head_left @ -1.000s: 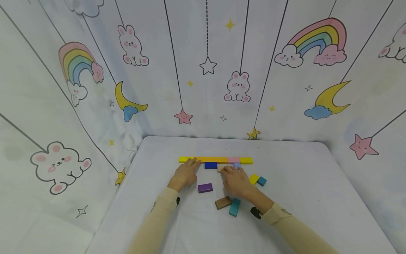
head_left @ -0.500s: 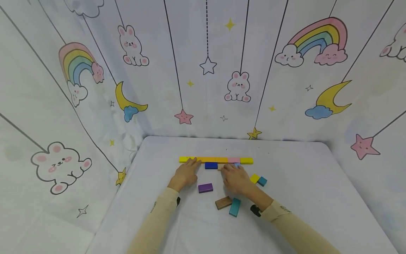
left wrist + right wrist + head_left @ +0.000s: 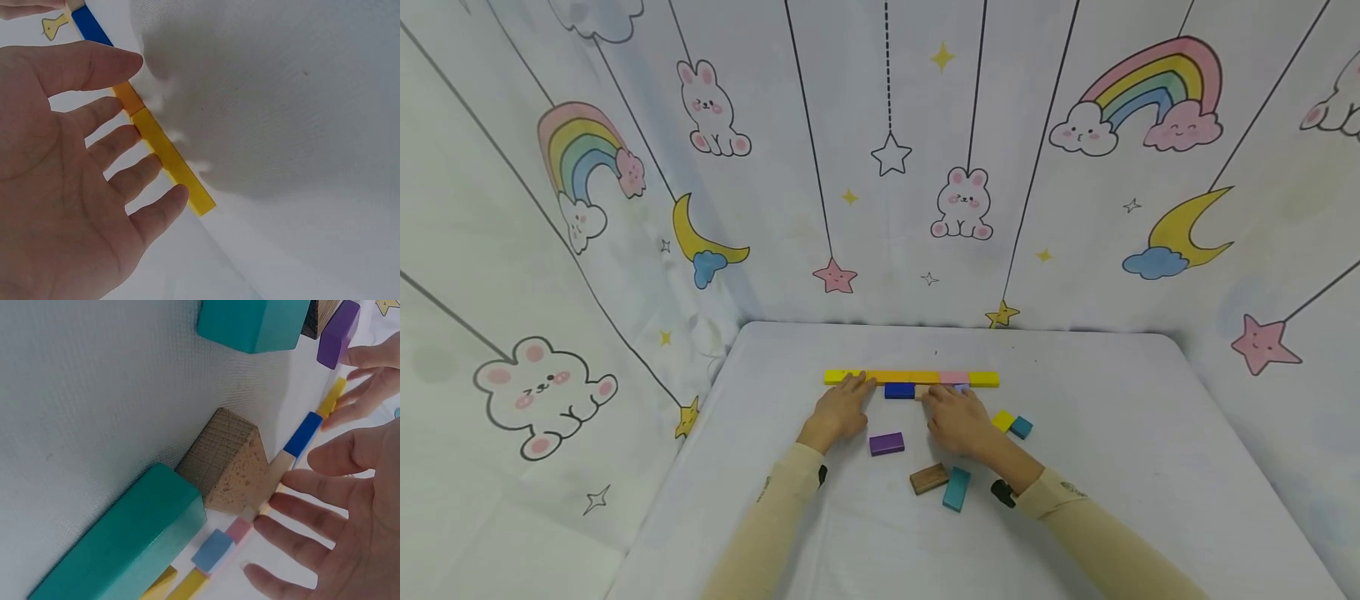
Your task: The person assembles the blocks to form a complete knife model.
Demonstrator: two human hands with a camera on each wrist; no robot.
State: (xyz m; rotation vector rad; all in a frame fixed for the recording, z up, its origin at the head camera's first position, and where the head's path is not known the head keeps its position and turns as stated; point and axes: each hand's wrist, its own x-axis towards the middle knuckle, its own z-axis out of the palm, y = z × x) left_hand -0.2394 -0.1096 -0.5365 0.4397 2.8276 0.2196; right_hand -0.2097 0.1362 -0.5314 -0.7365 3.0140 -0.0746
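A straight row of blocks lies on the white table: a yellow block (image 3: 842, 377), orange ones (image 3: 910, 377), a pink block (image 3: 954, 377) and another yellow block (image 3: 983, 379). Against its near side sit a dark blue block (image 3: 899, 391) and a light wood block (image 3: 272, 481). My left hand (image 3: 838, 412) rests its extended fingertips on the yellow and orange blocks at the left end. With fingers spread, my right hand (image 3: 958, 421) touches the light wood block along its side. Near that hand's fingers is a light blue block (image 3: 214, 550), mostly hidden in the head view.
Nearer me lie a purple block (image 3: 887, 443), a brown wood block (image 3: 929, 479) and a teal block (image 3: 957, 489). Right of my right hand are a loose yellow block (image 3: 1003, 421) and a blue-teal block (image 3: 1021, 427). A printed cloth (image 3: 880, 233) hangs behind the table.
My right hand has pushed the light wood block slightly forward, so it now lines up with the dark blue block. The left hand stays on the row.
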